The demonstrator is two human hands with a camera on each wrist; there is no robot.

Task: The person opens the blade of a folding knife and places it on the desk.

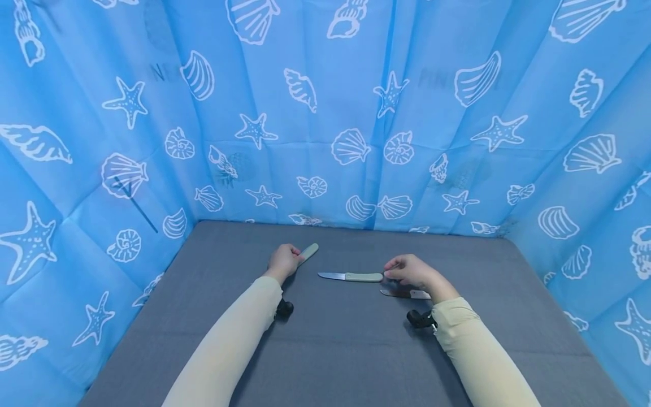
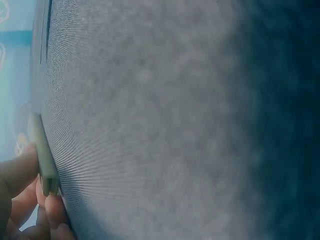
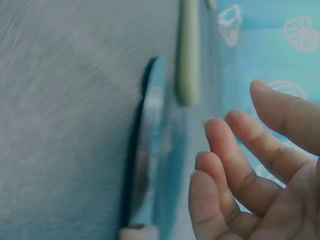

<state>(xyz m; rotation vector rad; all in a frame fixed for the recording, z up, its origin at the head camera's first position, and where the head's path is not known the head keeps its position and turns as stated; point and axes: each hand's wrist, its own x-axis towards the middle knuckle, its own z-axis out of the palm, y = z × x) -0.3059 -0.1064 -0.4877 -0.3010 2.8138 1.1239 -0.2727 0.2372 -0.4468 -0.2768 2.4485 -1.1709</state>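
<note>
My left hand (image 1: pixel 283 262) pinches a pale green folding knife (image 1: pixel 309 252) between thumb and fingers. Its handle shows a slotted end in the left wrist view, and no blade shows. In the middle of the table lies an unfolded knife (image 1: pixel 363 277) with a pale green handle, blade toward the left. My right hand (image 1: pixel 413 271) hovers by that handle's end, its fingers loosely bent and holding nothing in the right wrist view. Below this hand lies another knife (image 3: pixel 150 130), its shiny blade pointing left and its whitish handle (image 1: pixel 420 294) partly hidden by the hand.
A grey cloth covers the table (image 1: pixel 346 350). Blue curtains (image 1: pixel 325 113) with white shells and starfish stand along the back and both sides. A black wrist camera (image 1: pixel 285 308) sits at the left wrist and another (image 1: pixel 420 319) at the right.
</note>
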